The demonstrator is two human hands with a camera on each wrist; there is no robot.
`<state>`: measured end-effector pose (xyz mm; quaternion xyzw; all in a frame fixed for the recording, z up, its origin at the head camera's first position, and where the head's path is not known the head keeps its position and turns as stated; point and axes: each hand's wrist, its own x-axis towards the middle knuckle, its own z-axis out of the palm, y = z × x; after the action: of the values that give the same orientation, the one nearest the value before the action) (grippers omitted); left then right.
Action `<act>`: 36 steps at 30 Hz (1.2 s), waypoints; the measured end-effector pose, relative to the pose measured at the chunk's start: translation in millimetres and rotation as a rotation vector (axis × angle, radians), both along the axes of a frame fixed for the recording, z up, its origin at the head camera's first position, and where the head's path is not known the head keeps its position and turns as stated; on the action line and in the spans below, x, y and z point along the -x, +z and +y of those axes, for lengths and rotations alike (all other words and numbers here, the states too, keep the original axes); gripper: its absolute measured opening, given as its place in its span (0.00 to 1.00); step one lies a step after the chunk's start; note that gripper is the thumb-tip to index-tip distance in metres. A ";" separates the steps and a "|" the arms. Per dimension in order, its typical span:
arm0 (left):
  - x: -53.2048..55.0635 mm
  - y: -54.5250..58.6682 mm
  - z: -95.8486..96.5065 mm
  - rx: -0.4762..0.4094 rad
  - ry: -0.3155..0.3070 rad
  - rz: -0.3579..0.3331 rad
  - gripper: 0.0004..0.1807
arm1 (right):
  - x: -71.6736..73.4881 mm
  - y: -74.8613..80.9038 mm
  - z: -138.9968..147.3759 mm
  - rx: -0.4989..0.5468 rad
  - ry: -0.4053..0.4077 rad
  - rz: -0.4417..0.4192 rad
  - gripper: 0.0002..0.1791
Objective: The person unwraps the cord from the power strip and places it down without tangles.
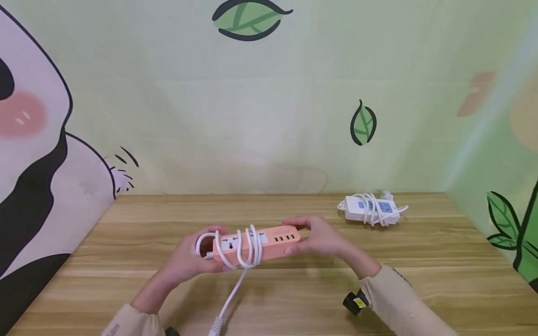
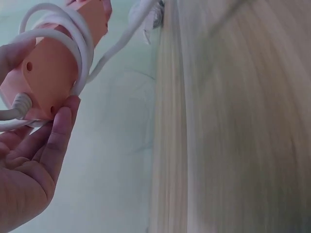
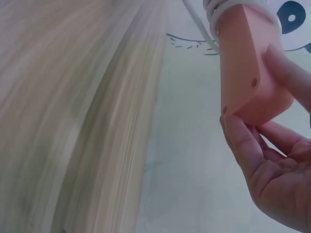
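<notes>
Between my two hands is an orange power strip [image 1: 275,249], raised above the wooden table, with its sockets and USB ports facing up. A white cord [image 1: 250,247] is wound several times round its middle, and one length hangs down to a white plug [image 1: 216,326] at the bottom edge. My left hand [image 1: 190,254] grips the end where the cord enters, thumb on the near side and fingers on the far side. At the other end, my right hand [image 1: 321,237] pinches the strip by its corners. Screw holes show on its underside in both wrist views.
A white power strip [image 1: 355,208] with blue sockets, its own cord wrapped round it, lies at the back right of the wooden table [image 1: 294,298]. Behind the table stands a pale green wall [image 1: 269,116] printed with leaves and a panda.
</notes>
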<state>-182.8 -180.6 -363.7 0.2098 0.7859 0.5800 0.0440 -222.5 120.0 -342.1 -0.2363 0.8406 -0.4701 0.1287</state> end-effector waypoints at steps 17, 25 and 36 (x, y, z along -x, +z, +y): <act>12.4 -14.9 -13.6 0.077 -0.243 -0.127 0.34 | 0.1 -0.1 11.4 0.042 -0.033 -0.020 0.38; 14.0 -26.6 2.6 -0.044 -0.362 -0.345 0.20 | -0.2 -2.7 8.8 0.100 -0.046 -0.058 0.35; 15.2 -15.0 4.5 -0.105 -0.151 -0.357 0.21 | 0.5 -4.7 17.9 0.138 -0.009 -0.090 0.34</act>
<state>-198.0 -176.1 -378.8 0.1641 0.7165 0.6431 0.2149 -223.0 137.9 -346.8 -0.2195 0.8007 -0.5375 0.1476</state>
